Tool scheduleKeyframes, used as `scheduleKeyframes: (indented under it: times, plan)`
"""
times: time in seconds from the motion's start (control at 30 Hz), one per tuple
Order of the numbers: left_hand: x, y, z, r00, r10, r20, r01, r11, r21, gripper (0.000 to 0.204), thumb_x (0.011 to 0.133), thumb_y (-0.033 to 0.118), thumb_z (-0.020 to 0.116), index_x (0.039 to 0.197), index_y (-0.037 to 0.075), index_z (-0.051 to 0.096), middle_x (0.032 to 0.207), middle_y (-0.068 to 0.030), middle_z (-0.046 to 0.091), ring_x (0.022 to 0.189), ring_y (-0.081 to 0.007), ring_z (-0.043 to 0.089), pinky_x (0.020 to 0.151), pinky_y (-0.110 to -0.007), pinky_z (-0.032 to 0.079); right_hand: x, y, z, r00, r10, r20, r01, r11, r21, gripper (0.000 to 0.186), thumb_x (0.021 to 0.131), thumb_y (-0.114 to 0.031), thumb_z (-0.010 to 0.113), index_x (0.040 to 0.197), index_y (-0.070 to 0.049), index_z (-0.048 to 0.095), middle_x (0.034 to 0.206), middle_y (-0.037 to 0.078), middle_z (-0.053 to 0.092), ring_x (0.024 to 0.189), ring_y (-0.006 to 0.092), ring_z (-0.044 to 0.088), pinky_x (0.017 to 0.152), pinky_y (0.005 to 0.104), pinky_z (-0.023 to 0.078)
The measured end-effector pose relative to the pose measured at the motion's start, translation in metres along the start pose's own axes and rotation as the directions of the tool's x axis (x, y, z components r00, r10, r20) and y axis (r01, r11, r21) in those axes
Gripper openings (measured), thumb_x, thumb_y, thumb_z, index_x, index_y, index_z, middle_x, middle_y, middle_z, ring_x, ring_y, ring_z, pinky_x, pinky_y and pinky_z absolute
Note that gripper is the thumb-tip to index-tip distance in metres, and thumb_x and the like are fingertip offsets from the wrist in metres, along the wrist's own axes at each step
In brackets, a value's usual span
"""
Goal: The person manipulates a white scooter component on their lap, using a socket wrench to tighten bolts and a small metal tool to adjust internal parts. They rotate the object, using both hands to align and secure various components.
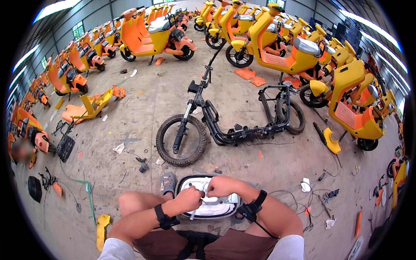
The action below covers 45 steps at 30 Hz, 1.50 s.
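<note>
A rounded, white-lined shell (pixel 216 210) with a dark rim, like an upturned scooter seat, lies on the floor between my feet. Over its left half my left hand (pixel 189 199) is curled closed, and a short pale stick-like piece (pixel 193 215) pokes out below it. My right hand (pixel 222 186) is bent in from the right over the shell's far side, fingertips pinched close to the left hand. What the right fingers hold, if anything, is too small to make out. Inside the shell's right side sits a silvery patch (pixel 234 199).
Ahead of me stands a stripped black scooter frame (pixel 242 136) with its front wheel (pixel 181 140). Yellow-orange scooters (pixel 277 47) line the hall. Loose cables (pixel 299 197), a yellow panel (pixel 102 232) and another yellow-orange panel (pixel 93 106) lie about on the concrete floor.
</note>
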<state>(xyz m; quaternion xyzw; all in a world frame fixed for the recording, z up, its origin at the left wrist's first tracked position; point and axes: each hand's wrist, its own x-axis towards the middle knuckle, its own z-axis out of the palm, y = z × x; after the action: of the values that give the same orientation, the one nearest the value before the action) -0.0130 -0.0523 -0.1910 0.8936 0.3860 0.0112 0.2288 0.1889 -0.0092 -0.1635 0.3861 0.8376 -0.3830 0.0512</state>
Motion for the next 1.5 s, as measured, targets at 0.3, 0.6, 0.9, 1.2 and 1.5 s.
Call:
scheduleKeyframes:
  times: [0.3, 0.6, 0.9, 1.2, 1.5]
  plan:
    - [0.008, -0.017, -0.007, 0.979, 0.192, 0.066, -0.198, 0.975, 0.098, 0.053, 0.067, 0.001, 0.067, 0.116, 0.005, 0.049, 0.067, -0.015, 0.063, 0.066, -0.0366, 0.064, 0.062, -0.046, 0.047, 0.006, 0.003, 0.002, 0.985, 0.154, 0.077, -0.124, 0.946, -0.3, 0.034, 0.079, -0.041, 0.068, 0.083, -0.008, 0.075, 0.08, 0.014, 0.071, 0.077, 0.0328, 0.068, 0.071, 0.0427, 0.053]
    - [0.009, -0.01, -0.007, 0.984, 0.036, -0.176, 0.018, 0.956, 0.293, 0.013, 0.076, 0.01, 0.062, 0.082, 0.011, 0.074, 0.095, -0.0124, 0.066, 0.092, -0.0273, 0.063, 0.074, -0.042, 0.049, 0.021, 0.009, 0.027, 0.991, 0.008, 0.132, 0.001, 0.998, -0.071, 0.028, 0.08, -0.028, 0.06, 0.084, -0.004, 0.073, 0.071, 0.013, 0.069, 0.07, 0.029, 0.066, 0.07, 0.0407, 0.051]
    - [0.013, -0.021, 0.006, 0.997, -0.073, 0.013, 0.071, 0.994, 0.089, 0.017, 0.079, 0.015, 0.06, 0.089, 0.003, 0.069, 0.077, -0.0185, 0.067, 0.077, -0.0364, 0.066, 0.069, -0.047, 0.053, 0.011, -0.009, -0.003, 0.985, 0.08, 0.152, -0.053, 0.984, -0.173, 0.028, 0.08, -0.03, 0.06, 0.08, -0.005, 0.073, 0.075, 0.015, 0.069, 0.073, 0.0318, 0.067, 0.071, 0.0435, 0.052]
    - [0.016, -0.031, 0.022, 0.994, 0.092, -0.063, -0.086, 0.992, 0.095, 0.047, 0.073, 0.003, 0.061, 0.118, 0.006, 0.051, 0.068, -0.0153, 0.063, 0.067, -0.0357, 0.065, 0.059, -0.047, 0.049, 0.011, 0.026, 0.001, 0.996, 0.077, -0.052, -0.087, 0.973, -0.212, 0.034, 0.077, -0.037, 0.068, 0.097, -0.01, 0.075, 0.088, 0.014, 0.071, 0.081, 0.0354, 0.066, 0.074, 0.0432, 0.053]
    - [0.012, -0.019, -0.004, 0.989, -0.052, -0.139, 0.061, 0.996, 0.059, 0.013, 0.08, 0.016, 0.066, 0.083, 0.003, 0.07, 0.075, -0.0162, 0.066, 0.075, -0.0351, 0.063, 0.069, -0.045, 0.05, 0.01, 0.016, -0.006, 0.98, 0.178, 0.089, -0.162, 0.973, -0.166, 0.025, 0.075, -0.028, 0.066, 0.077, -0.005, 0.074, 0.072, 0.016, 0.069, 0.067, 0.0299, 0.066, 0.067, 0.0405, 0.053]
